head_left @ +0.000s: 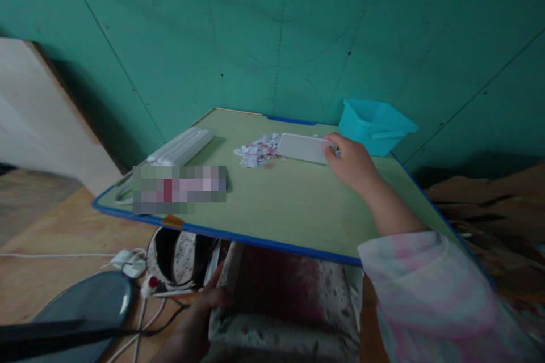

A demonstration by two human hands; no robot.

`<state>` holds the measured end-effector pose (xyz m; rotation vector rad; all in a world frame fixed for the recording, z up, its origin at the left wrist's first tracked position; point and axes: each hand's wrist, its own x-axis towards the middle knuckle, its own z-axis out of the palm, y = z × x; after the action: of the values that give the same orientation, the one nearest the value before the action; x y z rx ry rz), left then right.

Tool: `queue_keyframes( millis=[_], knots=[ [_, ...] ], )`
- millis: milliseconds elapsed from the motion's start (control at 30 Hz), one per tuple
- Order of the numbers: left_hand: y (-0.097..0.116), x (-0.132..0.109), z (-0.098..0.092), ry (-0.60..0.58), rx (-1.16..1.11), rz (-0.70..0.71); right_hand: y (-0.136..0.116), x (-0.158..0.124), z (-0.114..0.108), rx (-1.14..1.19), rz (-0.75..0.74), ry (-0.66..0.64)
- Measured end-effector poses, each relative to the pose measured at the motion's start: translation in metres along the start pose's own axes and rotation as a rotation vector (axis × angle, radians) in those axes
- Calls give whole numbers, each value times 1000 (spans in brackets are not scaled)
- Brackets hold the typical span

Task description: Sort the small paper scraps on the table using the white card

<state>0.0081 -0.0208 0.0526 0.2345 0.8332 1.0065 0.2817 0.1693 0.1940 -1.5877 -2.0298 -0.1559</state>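
Table (272, 210), teal bin (374, 125), contents unseen

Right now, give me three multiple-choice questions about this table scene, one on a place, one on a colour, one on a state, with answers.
1. Where is the bin?
A. far right corner of the table
B. under the table
C. near left corner

2. What colour is the table's edge?
A. red
B. blue
C. black

3. What is the right hand doing?
A. hanging free
B. resting on the white flat case
C. lifting the bin

Answers: 1 A, the bin sits at the far right corner by the wall. 2 B, a blue rim runs along the front. 3 B, the fingers lie on the case's right end beside the paper scraps.
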Motion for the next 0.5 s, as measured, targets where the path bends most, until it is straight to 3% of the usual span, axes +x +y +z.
queue_keyframes(
  millis=[233, 333, 500],
  knots=[
    [4, -4, 0, -74, -82, 8, -7, -3, 5, 104, -108, -83],
    [2, -1, -4, -88, -127, 5, -3, -2, -3, 175, -72, -111],
    [-2, 1, -4, -79, -184, -30, 1, 0, -10, 216, 4, -46]
  ],
)
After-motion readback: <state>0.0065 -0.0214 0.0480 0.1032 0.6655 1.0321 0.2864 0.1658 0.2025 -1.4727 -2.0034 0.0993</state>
